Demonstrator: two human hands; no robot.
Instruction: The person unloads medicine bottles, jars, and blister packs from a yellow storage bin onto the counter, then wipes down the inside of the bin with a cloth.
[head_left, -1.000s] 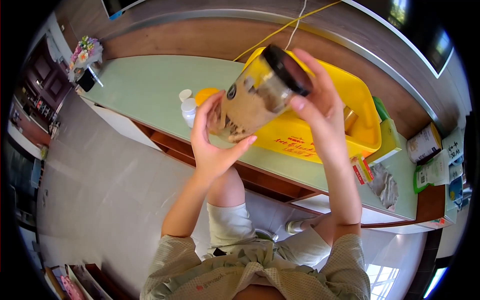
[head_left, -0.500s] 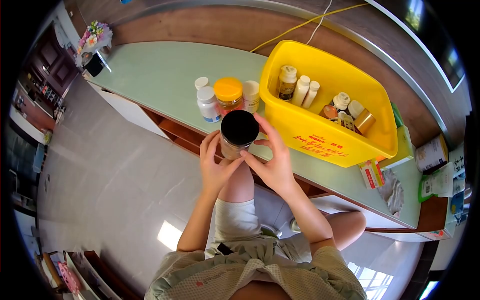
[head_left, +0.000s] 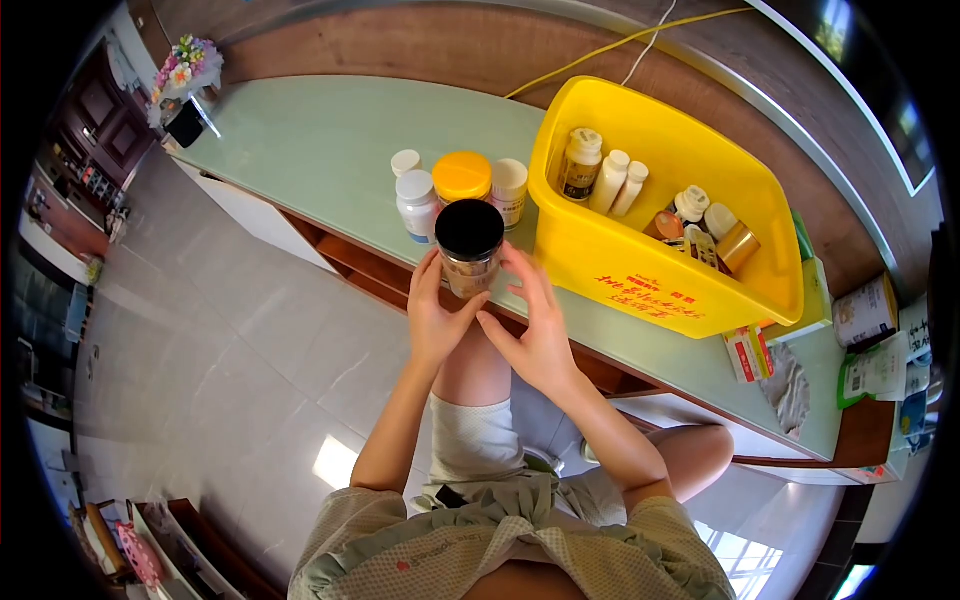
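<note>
A clear jar with a black lid is upright at the counter's front edge; whether its base rests on the counter is hidden. My left hand holds the jar's left side, fingers behind and thumb in front. On the other side, my right hand curves its fingers against the jar, its thumb low at the front. Just behind the jar stand a jar with a yellow lid, a white bottle, a smaller white-capped bottle and a white-lidded container.
To the right, a yellow tub on the green counter holds several bottles. Small boxes and a crumpled silvery packet lie right of it. A flower pot stands at the far left end. Open shelves are below the counter front.
The black-lidded jar has gone from a tilt toward me to more upright, moving slightly away toward the other containers. My right fingers and thumb have loosened a little around it.
</note>
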